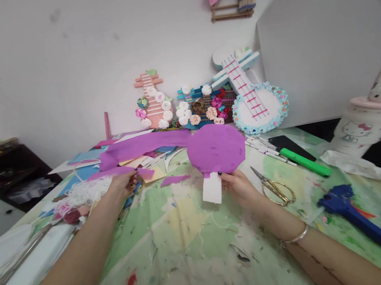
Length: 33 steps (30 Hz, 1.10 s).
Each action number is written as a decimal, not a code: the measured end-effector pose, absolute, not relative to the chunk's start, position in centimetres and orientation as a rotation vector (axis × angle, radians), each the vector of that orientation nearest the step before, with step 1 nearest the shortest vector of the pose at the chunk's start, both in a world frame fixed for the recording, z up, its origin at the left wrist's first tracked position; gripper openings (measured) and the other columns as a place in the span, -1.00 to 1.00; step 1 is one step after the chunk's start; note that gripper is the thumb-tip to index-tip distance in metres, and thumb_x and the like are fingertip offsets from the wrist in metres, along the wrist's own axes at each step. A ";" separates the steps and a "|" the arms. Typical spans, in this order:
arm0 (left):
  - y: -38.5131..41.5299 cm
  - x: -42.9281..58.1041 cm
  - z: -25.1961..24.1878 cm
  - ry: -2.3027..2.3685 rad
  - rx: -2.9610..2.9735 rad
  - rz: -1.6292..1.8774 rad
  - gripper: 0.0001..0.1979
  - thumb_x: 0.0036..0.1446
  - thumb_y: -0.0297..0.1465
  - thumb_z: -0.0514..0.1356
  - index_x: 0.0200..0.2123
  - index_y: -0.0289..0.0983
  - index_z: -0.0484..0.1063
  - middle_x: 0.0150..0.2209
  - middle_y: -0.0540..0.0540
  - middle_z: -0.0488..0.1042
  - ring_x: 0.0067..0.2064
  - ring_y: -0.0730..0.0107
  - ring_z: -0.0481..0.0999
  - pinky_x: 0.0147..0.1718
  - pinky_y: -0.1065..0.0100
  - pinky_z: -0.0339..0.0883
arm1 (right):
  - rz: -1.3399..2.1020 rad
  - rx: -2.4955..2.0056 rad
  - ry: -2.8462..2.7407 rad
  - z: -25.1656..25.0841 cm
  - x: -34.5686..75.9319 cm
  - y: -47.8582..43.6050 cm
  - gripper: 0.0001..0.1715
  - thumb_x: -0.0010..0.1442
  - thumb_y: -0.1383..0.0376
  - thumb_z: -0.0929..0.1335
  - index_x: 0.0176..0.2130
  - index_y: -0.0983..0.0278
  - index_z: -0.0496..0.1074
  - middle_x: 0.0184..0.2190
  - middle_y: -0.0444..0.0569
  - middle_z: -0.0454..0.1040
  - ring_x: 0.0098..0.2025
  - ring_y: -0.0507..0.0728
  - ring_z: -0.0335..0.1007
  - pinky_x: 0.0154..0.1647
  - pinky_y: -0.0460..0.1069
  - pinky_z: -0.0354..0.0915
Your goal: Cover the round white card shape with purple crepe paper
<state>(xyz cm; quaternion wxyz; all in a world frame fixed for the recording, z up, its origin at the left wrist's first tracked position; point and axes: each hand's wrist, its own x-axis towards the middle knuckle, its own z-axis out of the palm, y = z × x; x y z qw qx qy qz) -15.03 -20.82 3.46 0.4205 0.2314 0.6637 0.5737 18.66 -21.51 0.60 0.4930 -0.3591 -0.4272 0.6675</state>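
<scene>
A round purple piece (216, 149) with a white tab (212, 189) below it is held up near the middle by my right hand (238, 184), whose thumb and fingers pinch it where disc and tab meet. Further left, my left hand (126, 184) has its fingers closed on a strip of purple paper (145, 173). A small purple scrap (174, 179) lies on the cloth between the hands. Behind them a long purple sheet (147, 143) stretches across the paper pile. Gold-handled scissors (275, 189) rest beside my right hand.
At right are a blue glue gun (364, 221), a green marker (305, 163), a black phone (291, 148) and a white cup (358, 128). White yarn (83, 193) and a white box (33, 268) lie left. Decorated crafts (157, 104) lean on the back wall.
</scene>
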 end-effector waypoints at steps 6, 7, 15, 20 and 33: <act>-23.1 -11.7 6.7 1.500 0.688 1.336 -0.92 0.08 -0.44 0.23 -0.39 -0.36 0.40 -0.54 0.03 0.39 -0.61 0.62 0.30 -0.63 0.55 0.19 | 1.507 -1.083 -1.118 -0.7 19.2 -19.9 -0.82 -0.04 0.23 0.40 -0.40 0.26 0.37 -0.54 -0.05 0.52 -0.48 0.12 0.46 -0.44 0.01 0.33; -23.8 -10.8 7.4 1.464 0.719 1.322 -0.89 0.05 -0.45 0.26 -0.45 -0.35 0.39 -0.58 0.03 0.38 -0.62 0.61 0.30 -0.66 0.55 0.15 | 1.470 -1.125 -1.148 -0.7 19.6 -19.6 -0.83 -0.03 0.22 0.40 -0.46 0.26 0.36 -0.61 -0.06 0.48 -0.53 0.12 0.44 -0.48 0.00 0.31; -29.1 -2.1 5.7 1.180 0.854 1.192 -0.80 -0.04 -0.33 0.33 -0.42 -0.36 0.48 -0.48 -0.12 0.54 -0.52 0.49 0.46 -0.60 0.51 0.25 | 1.162 -1.162 -1.468 2.7 21.2 -22.4 -0.63 0.10 -0.02 0.32 -0.41 0.23 0.35 -0.65 -0.10 0.43 -0.65 0.04 0.33 -0.59 -0.08 0.16; -30.8 1.8 2.1 1.192 0.710 1.158 -0.80 -0.06 -0.35 0.35 -0.41 -0.38 0.48 -0.48 -0.11 0.54 -0.56 0.54 0.45 -0.63 0.56 0.24 | 1.705 -0.991 -1.448 2.9 19.0 -24.8 -0.42 0.01 -0.03 0.37 -0.07 0.19 0.23 -0.61 -0.19 0.44 -0.66 0.07 0.37 -0.70 -0.09 0.20; -28.4 -2.7 0.6 1.330 0.670 1.551 -0.76 0.03 -0.61 0.13 -0.25 -0.21 0.42 -0.31 -0.01 0.54 -0.30 0.47 0.54 -0.27 0.41 0.47 | 1.415 -1.197 -1.615 3.7 22.8 -21.8 -0.40 -0.15 0.44 0.38 -0.04 0.29 0.33 -0.73 -0.32 0.27 -0.71 -0.03 0.21 -0.76 -0.16 0.17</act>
